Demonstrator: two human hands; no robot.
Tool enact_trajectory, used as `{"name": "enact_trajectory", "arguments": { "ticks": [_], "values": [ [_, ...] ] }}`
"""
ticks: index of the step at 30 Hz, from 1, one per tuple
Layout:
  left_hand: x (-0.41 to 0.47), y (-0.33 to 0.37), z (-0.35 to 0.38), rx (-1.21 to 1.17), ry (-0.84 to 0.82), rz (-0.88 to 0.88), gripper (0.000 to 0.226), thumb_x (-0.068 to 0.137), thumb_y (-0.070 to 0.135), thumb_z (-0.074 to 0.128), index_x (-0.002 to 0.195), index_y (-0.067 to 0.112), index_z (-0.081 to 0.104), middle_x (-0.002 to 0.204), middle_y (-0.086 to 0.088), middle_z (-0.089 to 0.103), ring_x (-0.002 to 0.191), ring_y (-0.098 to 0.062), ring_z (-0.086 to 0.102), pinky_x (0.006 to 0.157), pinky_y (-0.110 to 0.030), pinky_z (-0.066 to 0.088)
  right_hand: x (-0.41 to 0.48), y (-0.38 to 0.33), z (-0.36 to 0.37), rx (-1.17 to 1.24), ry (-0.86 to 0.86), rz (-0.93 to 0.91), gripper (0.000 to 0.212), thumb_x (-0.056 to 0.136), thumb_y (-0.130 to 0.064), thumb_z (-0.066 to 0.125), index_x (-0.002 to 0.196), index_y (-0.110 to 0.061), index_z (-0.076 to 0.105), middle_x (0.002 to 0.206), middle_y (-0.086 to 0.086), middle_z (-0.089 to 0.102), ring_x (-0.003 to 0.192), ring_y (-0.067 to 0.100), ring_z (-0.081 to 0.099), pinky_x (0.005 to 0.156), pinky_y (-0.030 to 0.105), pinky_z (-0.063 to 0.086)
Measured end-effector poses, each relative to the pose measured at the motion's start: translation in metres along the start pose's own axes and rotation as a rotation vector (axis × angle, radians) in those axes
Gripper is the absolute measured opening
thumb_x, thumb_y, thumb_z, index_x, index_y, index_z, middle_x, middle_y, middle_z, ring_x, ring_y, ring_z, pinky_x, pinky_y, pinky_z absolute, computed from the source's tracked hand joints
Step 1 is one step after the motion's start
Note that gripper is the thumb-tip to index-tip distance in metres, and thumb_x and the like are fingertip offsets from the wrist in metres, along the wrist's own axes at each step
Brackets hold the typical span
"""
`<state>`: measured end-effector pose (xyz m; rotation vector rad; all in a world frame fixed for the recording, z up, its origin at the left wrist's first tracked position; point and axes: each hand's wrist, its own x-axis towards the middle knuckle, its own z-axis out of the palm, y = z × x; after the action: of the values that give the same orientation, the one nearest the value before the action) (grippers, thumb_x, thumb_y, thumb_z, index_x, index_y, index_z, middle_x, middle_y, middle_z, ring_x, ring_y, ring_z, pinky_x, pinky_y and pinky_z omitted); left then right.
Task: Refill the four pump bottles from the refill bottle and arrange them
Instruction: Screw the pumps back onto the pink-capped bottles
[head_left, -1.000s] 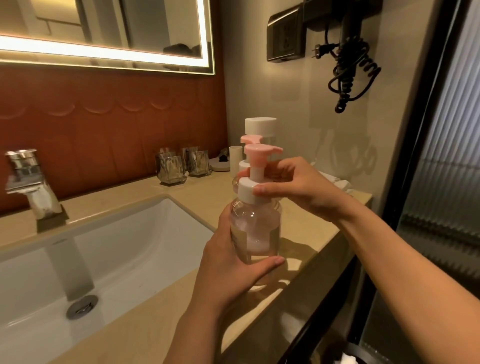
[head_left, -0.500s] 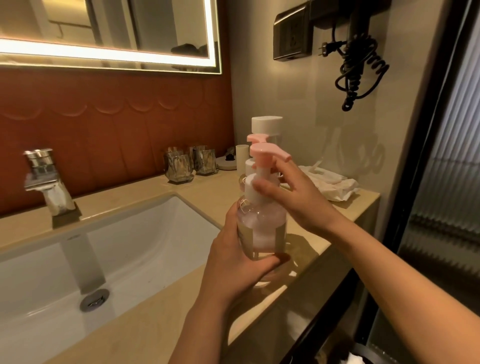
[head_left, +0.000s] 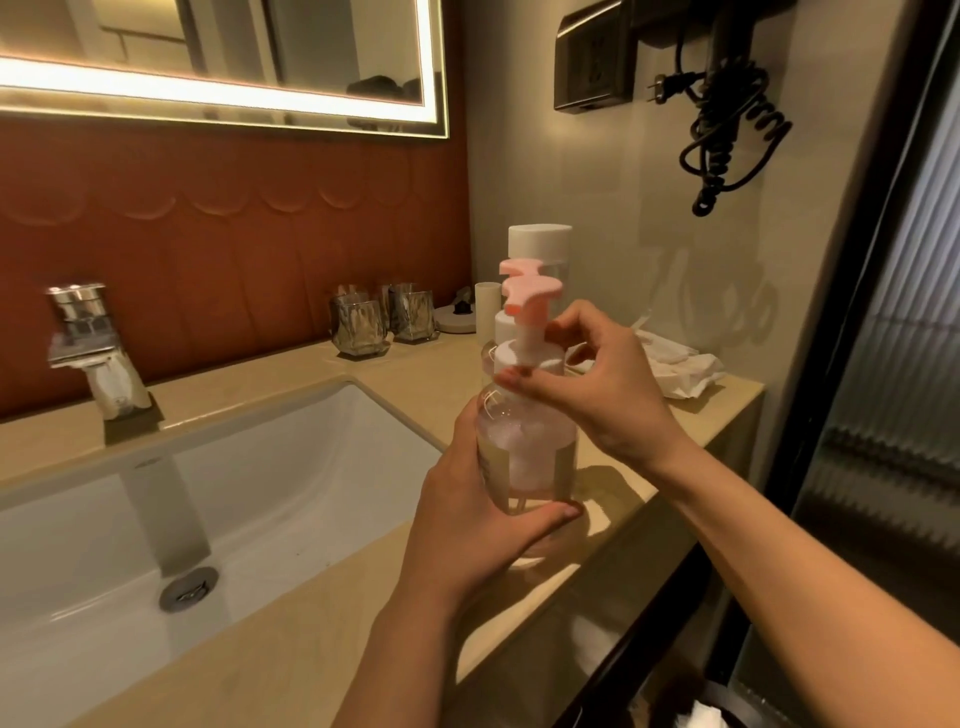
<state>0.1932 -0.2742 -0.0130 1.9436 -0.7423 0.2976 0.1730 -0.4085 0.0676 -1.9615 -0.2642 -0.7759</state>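
A clear pump bottle (head_left: 524, 447) with a white collar and pink pump head stands upright above the beige counter (head_left: 291, 639), partly filled with pale liquid. My left hand (head_left: 467, 519) grips its lower body from the left. My right hand (head_left: 592, 384) pinches the white collar of the pump from the right. Directly behind it a second pump bottle (head_left: 511, 319) shows only its pink head and white collar. A taller bottle with a white cap (head_left: 540, 244) stands behind those, near the wall; its body is mostly hidden.
A white sink (head_left: 197, 499) with a chrome tap (head_left: 93, 353) fills the left. Two glass tumblers (head_left: 384, 319) and a small dish (head_left: 457, 317) stand at the back. Crumpled white paper (head_left: 675, 364) lies right. A coiled black cord (head_left: 727, 130) hangs on the wall. The counter edge drops off at right.
The pink pump head has turned from pointing right to pointing left. My right hand's fingers have shifted round the collar. The camera has drifted, so the scene sits slightly further right.
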Motion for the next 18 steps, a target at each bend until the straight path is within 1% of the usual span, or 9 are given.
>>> {"name": "enact_trajectory", "arguments": {
  "ticks": [2, 4, 6, 8, 10, 12, 14, 16, 18],
  "values": [
    [0.000, 0.000, 0.000, 0.000, 0.000, -0.001, 0.095, 0.051, 0.054, 0.081, 0.115, 0.069, 0.013, 0.096, 0.057, 0.035, 0.092, 0.033, 0.038, 0.069, -0.001, 0.035, -0.001, 0.000, 0.003, -0.084, 0.018, -0.013, 0.059, 0.053, -0.062, 0.070, 0.090, -0.020, 0.051, 0.091, -0.007, 0.058, 0.077, -0.003, 0.050, 0.064, 0.004, 0.037],
    [-0.001, 0.001, 0.000, -0.012, 0.001, -0.004, 0.094, 0.052, 0.052, 0.082, 0.114, 0.069, 0.013, 0.096, 0.057, 0.037, 0.091, 0.034, 0.038, 0.068, 0.000, 0.036, -0.001, 0.002, 0.000, -0.078, -0.027, -0.033, 0.060, 0.064, -0.068, 0.065, 0.097, -0.019, 0.052, 0.098, -0.004, 0.058, 0.084, 0.005, 0.052, 0.069, 0.009, 0.038],
    [-0.001, 0.001, -0.001, -0.019, 0.004, 0.003, 0.095, 0.053, 0.053, 0.082, 0.118, 0.066, 0.013, 0.099, 0.053, 0.037, 0.093, 0.031, 0.039, 0.073, -0.001, 0.035, 0.000, 0.001, -0.007, 0.030, -0.119, -0.014, 0.056, 0.073, -0.062, 0.052, 0.110, -0.020, 0.054, 0.110, -0.003, 0.059, 0.097, 0.009, 0.055, 0.078, 0.019, 0.041],
    [-0.001, 0.001, -0.001, -0.016, 0.007, 0.012, 0.098, 0.054, 0.054, 0.081, 0.123, 0.062, 0.011, 0.104, 0.049, 0.036, 0.095, 0.026, 0.039, 0.076, -0.002, 0.033, 0.001, -0.001, -0.015, 0.053, -0.216, -0.002, 0.057, 0.076, -0.054, 0.052, 0.122, -0.021, 0.054, 0.119, -0.004, 0.059, 0.107, 0.010, 0.055, 0.085, 0.027, 0.046],
    [-0.001, 0.003, -0.001, -0.015, 0.005, 0.014, 0.100, 0.053, 0.057, 0.080, 0.125, 0.059, 0.010, 0.106, 0.048, 0.033, 0.094, 0.026, 0.036, 0.078, -0.001, 0.031, 0.002, -0.003, -0.019, -0.012, -0.253, -0.021, 0.051, 0.077, -0.047, 0.055, 0.121, -0.022, 0.057, 0.118, -0.006, 0.062, 0.105, 0.008, 0.056, 0.089, 0.031, 0.046],
    [-0.001, 0.004, -0.001, -0.010, 0.009, 0.010, 0.101, 0.049, 0.065, 0.075, 0.125, 0.060, 0.009, 0.106, 0.048, 0.033, 0.093, 0.029, 0.035, 0.079, 0.000, 0.030, 0.003, -0.003, -0.018, -0.026, -0.228, -0.040, 0.042, 0.078, -0.041, 0.053, 0.116, -0.024, 0.060, 0.113, -0.008, 0.065, 0.097, 0.001, 0.056, 0.086, 0.028, 0.045],
    [-0.001, 0.004, -0.001, -0.011, 0.013, 0.005, 0.100, 0.047, 0.068, 0.071, 0.124, 0.061, 0.008, 0.106, 0.048, 0.034, 0.094, 0.029, 0.037, 0.079, 0.000, 0.030, 0.003, -0.001, -0.016, -0.028, -0.195, -0.052, 0.040, 0.078, -0.040, 0.053, 0.114, -0.024, 0.060, 0.110, -0.008, 0.065, 0.090, -0.005, 0.054, 0.079, 0.019, 0.040],
    [-0.001, 0.004, -0.001, -0.020, 0.013, -0.001, 0.101, 0.047, 0.066, 0.072, 0.126, 0.059, 0.009, 0.107, 0.046, 0.035, 0.096, 0.021, 0.041, 0.081, -0.002, 0.031, 0.002, 0.001, -0.014, -0.032, -0.174, -0.064, 0.046, 0.076, -0.047, 0.056, 0.115, -0.021, 0.061, 0.110, -0.007, 0.066, 0.090, -0.006, 0.054, 0.075, 0.012, 0.038],
    [-0.002, 0.003, -0.001, -0.023, 0.013, 0.000, 0.102, 0.048, 0.064, 0.073, 0.128, 0.055, 0.011, 0.109, 0.041, 0.036, 0.102, 0.012, 0.041, 0.083, -0.003, 0.031, 0.000, 0.003, -0.013, -0.028, -0.160, -0.069, 0.056, 0.073, -0.054, 0.054, 0.116, -0.019, 0.062, 0.113, -0.007, 0.066, 0.096, -0.001, 0.056, 0.079, 0.014, 0.039]
  ]
}}
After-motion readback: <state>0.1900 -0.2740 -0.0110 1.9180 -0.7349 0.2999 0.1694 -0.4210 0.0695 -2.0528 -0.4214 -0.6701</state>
